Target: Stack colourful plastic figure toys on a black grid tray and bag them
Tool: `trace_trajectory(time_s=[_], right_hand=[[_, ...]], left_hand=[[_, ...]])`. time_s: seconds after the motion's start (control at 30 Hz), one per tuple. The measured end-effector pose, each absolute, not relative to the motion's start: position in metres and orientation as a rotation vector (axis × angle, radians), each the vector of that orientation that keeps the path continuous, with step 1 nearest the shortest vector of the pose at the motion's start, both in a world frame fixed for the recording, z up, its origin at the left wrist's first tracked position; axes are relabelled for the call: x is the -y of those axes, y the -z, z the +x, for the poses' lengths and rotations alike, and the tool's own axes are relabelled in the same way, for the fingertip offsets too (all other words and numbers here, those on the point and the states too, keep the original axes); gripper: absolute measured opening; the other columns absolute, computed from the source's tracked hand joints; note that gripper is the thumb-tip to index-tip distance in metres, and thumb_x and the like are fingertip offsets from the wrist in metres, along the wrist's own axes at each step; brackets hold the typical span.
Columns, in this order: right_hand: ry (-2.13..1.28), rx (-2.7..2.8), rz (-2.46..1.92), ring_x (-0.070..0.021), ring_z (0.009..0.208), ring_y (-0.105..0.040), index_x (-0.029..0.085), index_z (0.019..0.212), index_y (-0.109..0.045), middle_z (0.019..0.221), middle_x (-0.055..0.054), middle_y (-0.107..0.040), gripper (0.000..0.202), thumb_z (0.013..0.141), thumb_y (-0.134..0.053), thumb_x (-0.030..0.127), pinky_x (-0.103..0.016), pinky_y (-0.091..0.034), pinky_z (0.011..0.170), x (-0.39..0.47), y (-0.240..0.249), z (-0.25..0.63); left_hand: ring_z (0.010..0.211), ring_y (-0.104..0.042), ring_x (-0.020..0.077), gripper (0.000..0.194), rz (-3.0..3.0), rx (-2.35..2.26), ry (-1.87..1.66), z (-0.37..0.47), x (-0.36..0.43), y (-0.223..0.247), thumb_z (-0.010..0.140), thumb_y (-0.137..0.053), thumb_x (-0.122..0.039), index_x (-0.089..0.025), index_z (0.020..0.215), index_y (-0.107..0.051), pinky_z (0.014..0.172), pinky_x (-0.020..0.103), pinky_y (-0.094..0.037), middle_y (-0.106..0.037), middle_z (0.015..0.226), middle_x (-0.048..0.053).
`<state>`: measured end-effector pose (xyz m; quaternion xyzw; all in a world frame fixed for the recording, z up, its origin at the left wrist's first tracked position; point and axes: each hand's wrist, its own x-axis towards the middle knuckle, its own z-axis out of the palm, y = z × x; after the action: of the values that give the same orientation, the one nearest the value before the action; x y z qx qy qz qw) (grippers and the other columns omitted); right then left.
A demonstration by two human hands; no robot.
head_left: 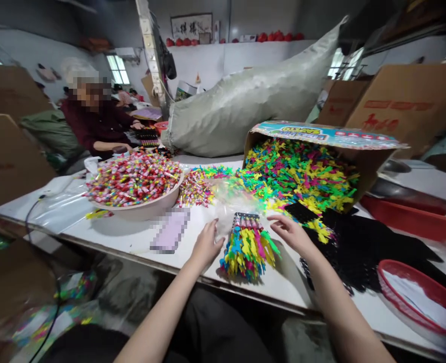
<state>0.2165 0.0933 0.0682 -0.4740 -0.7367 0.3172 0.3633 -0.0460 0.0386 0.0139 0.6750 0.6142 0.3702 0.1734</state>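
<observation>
Between my hands, near the table's front edge, lies a bundle of colourful plastic figures (247,249) in yellow, blue, green and pink. Small candy-like tubes (246,222) show in a row at its far end, along a black strip with holes. To the left of the bundle my left hand (206,245) is open, its fingers beside a clear plastic bag (226,201). My right hand (289,233) hovers on the other side, fingers stretched out towards the bundle and apart from it. Neither hand appears to hold anything.
A round basin (147,206) heaped with wrapped tubes stands left. Loose figures spill from a tipped cardboard box (374,161). Black sheets (381,247) and a red basket (387,282) lie right. A large sack (241,113) rests behind; a co-worker (94,118) sits far left.
</observation>
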Motion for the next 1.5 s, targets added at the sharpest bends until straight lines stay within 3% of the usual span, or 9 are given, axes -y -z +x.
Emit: trace_trajectory(time_s=[0.17, 0.27, 0.37, 0.5, 0.7, 0.8, 1.0, 1.27, 1.5], right_hand=[[-0.999, 1.708, -1.076, -0.0186, 0.086, -0.058, 0.025, 0.109, -0.048, 0.114, -0.009, -0.053, 0.043, 0.071, -0.06, 0.041, -0.034, -0.048, 0.074, -0.082, -0.036, 0.217], [-1.053, 1.617, -1.07, -0.0189, 0.086, -0.058, 0.026, 0.114, -0.046, 0.105, -0.008, -0.057, 0.045, 0.073, -0.059, 0.04, -0.033, -0.048, 0.073, -0.079, -0.033, 0.21], [-1.022, 1.569, -1.109, -0.0191, 0.082, -0.057, 0.024, 0.105, -0.055, 0.095, -0.007, -0.059, 0.034, 0.076, -0.055, 0.042, -0.033, -0.047, 0.072, -0.078, -0.034, 0.202], [-0.877, 1.513, -1.076, -0.0196, 0.089, -0.055, 0.021, 0.08, -0.061, 0.097, -0.006, -0.058, 0.022, 0.076, -0.055, 0.042, -0.032, -0.044, 0.074, -0.08, -0.032, 0.196], [-1.207, 1.178, -0.955, -0.0126, 0.065, -0.054, 0.024, 0.088, -0.054, 0.074, 0.0, -0.056, 0.022, 0.076, -0.056, 0.042, -0.025, -0.044, 0.058, -0.077, -0.028, 0.2], [-1.251, 1.143, -0.928, -0.0121, 0.071, -0.055, 0.027, 0.087, -0.05, 0.083, 0.002, -0.055, 0.022, 0.072, -0.061, 0.038, -0.025, -0.047, 0.061, -0.074, -0.026, 0.202], [-1.062, 1.384, -0.979, -0.0117, 0.071, -0.051, 0.029, 0.098, -0.041, 0.084, 0.003, -0.047, 0.049, 0.06, -0.071, 0.034, -0.026, -0.047, 0.063, -0.078, -0.017, 0.209], [-0.614, 1.424, -1.254, -0.0101, 0.057, -0.045, 0.022, 0.092, -0.04, 0.076, 0.002, -0.046, 0.038, 0.067, -0.063, 0.039, -0.025, -0.04, 0.053, -0.075, -0.018, 0.203], [-0.489, 1.489, -1.401, -0.0119, 0.054, -0.044, 0.02, 0.088, -0.041, 0.068, 0.003, -0.046, 0.045, 0.062, -0.062, 0.05, -0.026, -0.038, 0.053, -0.068, -0.031, 0.198]], left_hand=[[0.071, -0.05, 0.0139, 0.025, 1.707, -1.789, -1.298, -0.033, -0.04, -0.017, 0.081, -0.045, -0.024, -0.018, 0.105, -0.048, 0.068, 0.027, -0.042, -0.05, 0.074, 0.001], [0.071, -0.048, 0.013, 0.013, 1.72, -1.753, -1.429, -0.03, -0.039, -0.029, 0.083, -0.044, -0.029, -0.018, 0.085, -0.05, 0.067, 0.025, -0.04, -0.049, 0.073, 0.001], [0.076, -0.047, 0.0132, 0.013, 1.839, -1.644, -1.478, -0.028, -0.04, -0.04, 0.083, -0.047, -0.028, -0.018, 0.076, -0.05, 0.071, 0.025, -0.038, -0.048, 0.076, 0.001], [0.078, -0.047, 0.0135, 0.013, 1.9, -1.503, -1.488, -0.026, -0.042, -0.049, 0.08, -0.053, -0.029, -0.017, 0.074, -0.053, 0.074, 0.027, -0.038, -0.05, 0.076, 0.001], [0.075, -0.048, 0.0123, 0.015, 1.849, -1.299, -1.484, -0.022, -0.035, -0.058, 0.079, -0.056, -0.03, -0.016, 0.073, -0.054, 0.071, 0.025, -0.039, -0.052, 0.075, 0.001], [0.075, -0.048, 0.012, 0.017, 1.832, -1.278, -1.478, -0.021, -0.031, -0.059, 0.078, -0.057, -0.031, -0.016, 0.072, -0.055, 0.071, 0.024, -0.039, -0.051, 0.074, 0.001], [0.074, -0.048, 0.0116, 0.017, 1.812, -1.25, -1.433, -0.021, -0.025, -0.061, 0.077, -0.058, -0.031, -0.015, 0.072, -0.056, 0.071, 0.024, -0.039, -0.051, 0.074, 0.001], [0.075, -0.049, 0.0119, 0.018, 1.838, -1.203, -1.375, -0.02, -0.022, -0.07, 0.078, -0.057, -0.031, -0.015, 0.073, -0.057, 0.072, 0.024, -0.04, -0.053, 0.075, 0.002], [0.077, -0.051, 0.0126, 0.015, 1.821, -1.227, -1.367, -0.02, -0.02, -0.075, 0.077, -0.059, -0.03, -0.015, 0.072, -0.058, 0.073, 0.025, -0.04, -0.053, 0.076, 0.002]])
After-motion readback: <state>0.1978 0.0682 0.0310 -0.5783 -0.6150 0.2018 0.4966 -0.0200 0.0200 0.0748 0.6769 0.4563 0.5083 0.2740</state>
